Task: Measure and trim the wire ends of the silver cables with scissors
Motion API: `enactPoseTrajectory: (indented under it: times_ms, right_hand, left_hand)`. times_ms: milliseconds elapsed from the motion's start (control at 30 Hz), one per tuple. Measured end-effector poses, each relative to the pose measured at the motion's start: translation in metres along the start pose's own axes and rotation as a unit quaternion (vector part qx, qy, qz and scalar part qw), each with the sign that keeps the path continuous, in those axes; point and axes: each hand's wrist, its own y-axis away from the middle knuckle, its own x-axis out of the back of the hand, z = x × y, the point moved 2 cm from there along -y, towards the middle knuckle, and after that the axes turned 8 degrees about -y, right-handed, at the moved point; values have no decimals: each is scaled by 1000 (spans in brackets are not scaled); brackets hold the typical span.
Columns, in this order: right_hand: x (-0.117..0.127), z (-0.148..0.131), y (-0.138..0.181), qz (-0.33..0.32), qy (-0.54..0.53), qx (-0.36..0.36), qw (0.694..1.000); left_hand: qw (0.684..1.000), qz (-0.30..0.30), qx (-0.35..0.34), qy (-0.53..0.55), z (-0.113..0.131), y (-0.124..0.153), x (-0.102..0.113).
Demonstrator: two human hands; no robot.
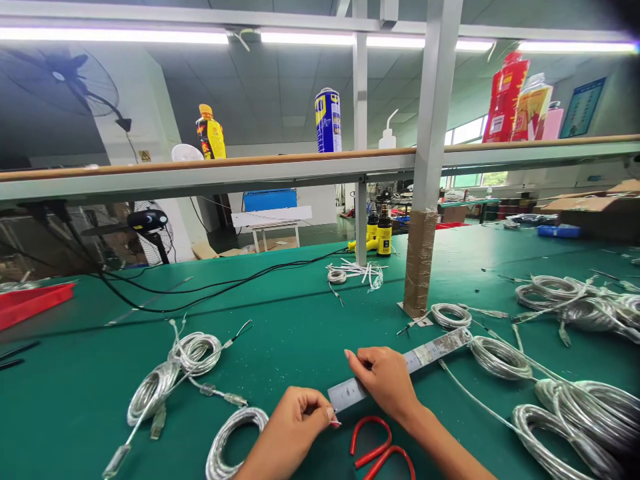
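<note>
My left hand (295, 420) is closed in a pinch on the thin end of a wire, held against the near end of a metal ruler (435, 350) that lies flat on the green table (300, 313). My right hand (383, 380) presses down on the ruler with its fingers curled, a little right of the left hand. Red-handled scissors (375, 450) lie just below both hands. A coiled silver cable (235, 433) rests by my left wrist.
Several coiled silver cables lie at the left (173, 373) and in a heap at the right (575, 400). A taped grey post (423, 253) stands behind the ruler. A yellow tool (383, 237), black cords, a red tray (30, 300) and a shelf with bottles surround them.
</note>
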Motion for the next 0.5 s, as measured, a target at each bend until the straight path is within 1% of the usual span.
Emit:
enactPoseTrajectory:
  times_ms: [167, 500]
  right_hand:
    - [4, 1, 0, 11, -10, 1, 1000]
    - [1, 4, -1, 0, -16, 1, 1000]
  left_hand:
    - [1000, 6, 10, -10, 1, 0, -2]
    - [999, -41, 4, -34, -5, -2, -2]
